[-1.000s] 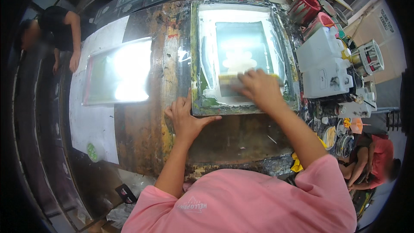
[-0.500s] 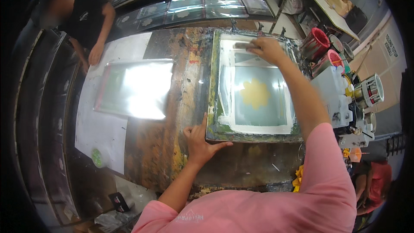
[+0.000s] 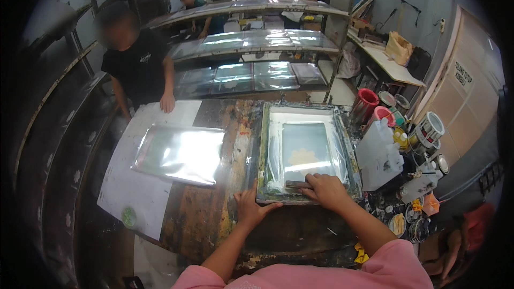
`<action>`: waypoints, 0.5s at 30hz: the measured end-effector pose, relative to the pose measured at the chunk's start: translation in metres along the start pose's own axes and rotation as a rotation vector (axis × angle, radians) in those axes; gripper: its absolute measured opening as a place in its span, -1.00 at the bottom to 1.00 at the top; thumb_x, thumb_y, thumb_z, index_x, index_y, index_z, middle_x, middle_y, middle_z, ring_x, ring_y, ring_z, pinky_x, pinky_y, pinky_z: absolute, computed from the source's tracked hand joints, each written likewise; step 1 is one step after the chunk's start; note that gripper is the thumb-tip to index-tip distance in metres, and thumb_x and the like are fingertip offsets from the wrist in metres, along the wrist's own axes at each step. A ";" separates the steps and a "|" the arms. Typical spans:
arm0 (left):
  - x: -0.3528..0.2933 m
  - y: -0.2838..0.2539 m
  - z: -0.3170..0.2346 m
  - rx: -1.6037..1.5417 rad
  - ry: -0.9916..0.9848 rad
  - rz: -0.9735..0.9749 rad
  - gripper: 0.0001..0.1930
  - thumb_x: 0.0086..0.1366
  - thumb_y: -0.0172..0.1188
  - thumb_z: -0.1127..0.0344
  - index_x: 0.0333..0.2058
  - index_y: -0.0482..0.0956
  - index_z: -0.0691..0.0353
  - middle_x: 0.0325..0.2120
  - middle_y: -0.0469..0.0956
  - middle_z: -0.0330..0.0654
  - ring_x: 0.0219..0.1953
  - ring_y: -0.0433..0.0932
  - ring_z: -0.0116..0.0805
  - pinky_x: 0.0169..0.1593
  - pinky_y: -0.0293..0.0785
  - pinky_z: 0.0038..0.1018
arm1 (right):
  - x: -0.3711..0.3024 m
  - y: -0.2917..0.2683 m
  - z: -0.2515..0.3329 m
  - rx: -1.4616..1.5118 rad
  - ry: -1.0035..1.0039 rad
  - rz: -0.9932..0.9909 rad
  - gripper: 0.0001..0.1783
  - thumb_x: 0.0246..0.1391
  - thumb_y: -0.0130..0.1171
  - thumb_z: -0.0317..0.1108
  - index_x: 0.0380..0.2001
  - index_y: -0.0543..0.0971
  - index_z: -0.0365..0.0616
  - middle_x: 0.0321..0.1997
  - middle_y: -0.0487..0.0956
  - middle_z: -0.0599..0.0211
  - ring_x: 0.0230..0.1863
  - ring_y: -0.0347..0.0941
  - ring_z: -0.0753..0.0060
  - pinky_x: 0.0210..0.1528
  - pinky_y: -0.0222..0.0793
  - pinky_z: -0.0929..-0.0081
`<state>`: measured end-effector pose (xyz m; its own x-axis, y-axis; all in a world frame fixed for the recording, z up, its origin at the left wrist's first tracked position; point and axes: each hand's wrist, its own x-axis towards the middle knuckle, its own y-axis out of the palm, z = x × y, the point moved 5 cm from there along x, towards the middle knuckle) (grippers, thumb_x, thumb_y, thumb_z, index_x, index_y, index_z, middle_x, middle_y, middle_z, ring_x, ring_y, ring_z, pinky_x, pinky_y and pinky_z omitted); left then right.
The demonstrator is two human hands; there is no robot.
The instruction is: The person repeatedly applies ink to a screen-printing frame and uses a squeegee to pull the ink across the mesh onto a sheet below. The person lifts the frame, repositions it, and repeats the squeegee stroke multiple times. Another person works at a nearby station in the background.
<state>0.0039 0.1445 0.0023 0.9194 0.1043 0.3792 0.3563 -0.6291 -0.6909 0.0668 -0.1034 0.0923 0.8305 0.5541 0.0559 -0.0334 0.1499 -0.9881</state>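
Note:
A screen-printing frame (image 3: 262,155) lies flat on the stained work table, with pale borders around its mesh and a pale yellow flower shape (image 3: 301,156) in the middle. My right hand (image 3: 327,191) is closed around a squeegee (image 3: 296,184), which rests on the mesh near the frame's close edge. At the frame's near left corner is my left hand (image 3: 252,207); its thumb lies along the front edge and its fingers point up the left side, spread and touching the wood. Left of the frame, a shiny stack of clear plastic sheets or bags (image 3: 174,155) lies partly on a white board (image 3: 126,187).
A person in a black shirt (image 3: 143,67) stands beyond the board, one hand on it. Red paint cans (image 3: 366,103) and a whitish jerrycan (image 3: 378,155) crowd the right edge. Racks (image 3: 257,42) holding shiny sheets stand behind. A round green object (image 3: 128,217) sits on the board's near edge.
My right hand has drawn the squeegee from the frame's far end to its near end. My left hand stays at the corner. The view has tilted up, showing more of the room.

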 end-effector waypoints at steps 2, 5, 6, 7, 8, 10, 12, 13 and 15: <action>0.004 -0.004 -0.008 -0.137 -0.057 -0.012 0.23 -0.09 0.62 -0.39 0.38 0.41 0.43 -0.14 0.67 0.05 -0.01 0.57 0.01 0.27 0.28 -0.14 | -0.010 -0.024 0.009 0.016 -0.022 -0.088 -0.55 0.29 0.25 0.09 -0.17 0.58 -0.13 -0.26 0.64 0.15 -0.12 0.63 -0.04 -0.15 0.58 -0.01; 0.022 -0.015 -0.031 -0.526 -0.165 -0.079 0.15 -0.01 0.67 -0.24 0.37 0.40 0.47 0.00 0.66 0.15 0.17 0.55 0.04 0.37 0.29 -0.11 | -0.011 -0.065 0.019 -0.035 -0.067 -0.264 -0.56 0.25 0.29 0.06 -0.21 0.61 -0.16 -0.30 0.62 0.18 -0.11 0.59 0.01 0.01 0.48 -0.05; 0.032 -0.018 -0.042 -0.694 -0.191 -0.117 0.13 0.01 0.67 -0.20 0.37 0.40 0.48 0.05 0.65 0.19 0.23 0.53 0.04 0.41 0.27 -0.09 | -0.010 -0.080 0.024 -0.118 -0.077 -0.373 -0.57 0.23 0.30 0.05 -0.23 0.62 -0.16 -0.32 0.61 0.20 -0.11 0.57 0.03 0.06 0.42 -0.07; 0.042 -0.022 -0.051 -0.868 -0.213 -0.153 0.11 0.03 0.68 -0.16 0.37 0.40 0.50 0.09 0.63 0.23 0.29 0.51 0.04 0.45 0.24 -0.07 | -0.009 -0.094 0.030 -0.203 -0.083 -0.465 -0.57 0.22 0.31 0.04 -0.24 0.63 -0.16 -0.33 0.60 0.21 -0.11 0.56 0.05 0.10 0.37 -0.09; 0.054 -0.029 -0.060 -0.805 -0.197 -0.191 0.18 0.09 0.66 -0.14 0.46 0.24 0.50 0.21 0.51 0.34 0.38 0.42 0.06 0.49 0.21 -0.08 | -0.003 -0.108 0.032 -0.183 -0.066 -0.556 -0.58 0.22 0.31 0.04 -0.27 0.62 -0.14 -0.33 0.60 0.20 -0.13 0.54 0.05 0.12 0.32 -0.09; 0.074 -0.044 -0.072 -0.678 -0.040 -0.285 0.23 0.12 0.64 -0.11 0.51 0.10 0.48 0.29 0.41 0.38 0.40 0.38 0.15 0.48 0.22 -0.10 | 0.017 -0.137 0.029 -0.153 -0.028 -0.712 -0.60 0.22 0.30 0.04 -0.32 0.61 -0.12 -0.32 0.59 0.18 -0.16 0.52 0.05 0.15 0.22 -0.11; 0.079 -0.049 -0.072 -0.481 0.117 -0.274 0.26 0.24 0.50 -0.22 0.59 -0.11 0.37 0.45 0.17 0.41 0.49 0.20 0.31 0.50 0.12 0.13 | 0.035 -0.161 0.023 -0.170 -0.041 -0.746 -0.58 0.22 0.31 0.05 -0.38 0.62 -0.13 -0.36 0.59 0.18 -0.22 0.52 0.06 0.08 0.22 -0.03; 0.078 -0.040 -0.061 -0.313 0.037 -0.116 0.25 0.25 0.41 -0.32 0.59 -0.09 0.34 0.46 0.14 0.40 0.52 0.14 0.32 0.49 0.02 0.24 | 0.045 -0.170 0.019 -0.158 -0.041 -0.751 -0.56 0.22 0.31 0.06 -0.40 0.62 -0.13 -0.40 0.59 0.19 -0.25 0.53 0.07 0.06 0.22 -0.02; 0.053 -0.020 -0.034 0.019 -0.050 0.135 0.23 0.29 0.22 -0.51 0.60 -0.05 0.29 0.50 0.08 0.39 0.57 0.02 0.34 0.49 -0.20 0.46 | 0.057 -0.185 0.013 -0.140 -0.043 -0.769 -0.54 0.23 0.30 0.08 -0.44 0.62 -0.13 -0.44 0.59 0.21 -0.27 0.54 0.08 0.04 0.21 0.01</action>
<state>0.0403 0.1361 0.0570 0.9661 0.0582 0.2515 0.2316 -0.6257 -0.7449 0.1133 -0.0884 0.2805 0.5697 0.3680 0.7348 0.6154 0.4017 -0.6782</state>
